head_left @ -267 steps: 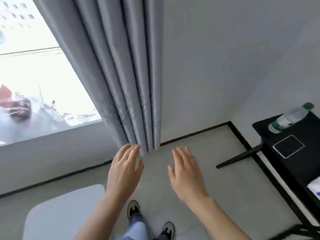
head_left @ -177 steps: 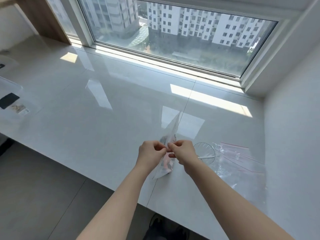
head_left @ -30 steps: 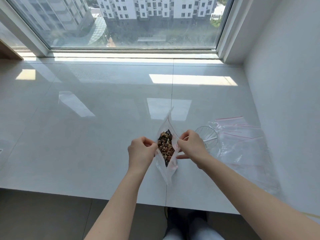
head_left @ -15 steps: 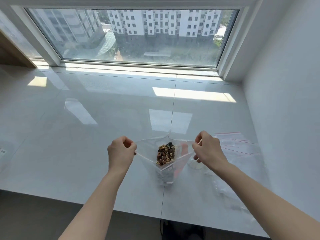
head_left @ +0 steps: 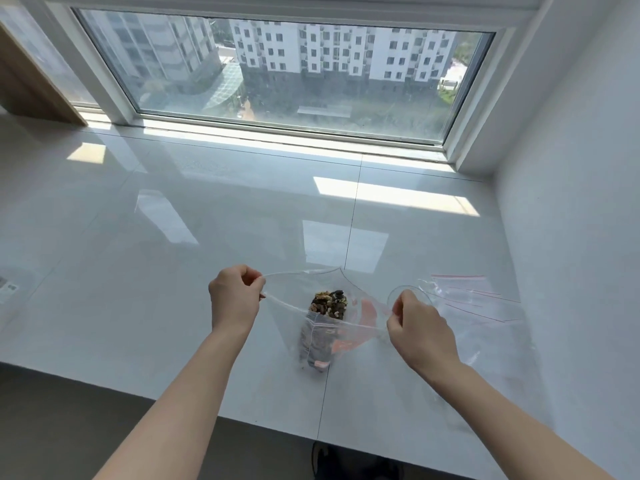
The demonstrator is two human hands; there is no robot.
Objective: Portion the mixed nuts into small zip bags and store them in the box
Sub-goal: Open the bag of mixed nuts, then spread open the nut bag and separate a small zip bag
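A clear bag of mixed nuts (head_left: 320,337) stands on the glossy white sill (head_left: 173,271), its mouth pulled wide open. Brown and dark nuts (head_left: 328,304) show at the bottom of the opening. My left hand (head_left: 233,301) pinches the bag's left rim. My right hand (head_left: 420,329) pinches the right rim. A clear plastic scoop (head_left: 408,296) lies just behind my right hand, partly hidden by it. A pile of small clear zip bags with red seal lines (head_left: 478,306) lies flat to the right.
The white wall (head_left: 571,237) closes the sill on the right and a large window (head_left: 277,74) runs along the back. The sill's front edge (head_left: 173,400) drops to the floor near me. A label on clear plastic (head_left: 8,289) shows at the far left edge.
My hands have drawn apart, stretching the nut bag's mouth from a narrow slit to a wide opening. The view tilted up slightly.
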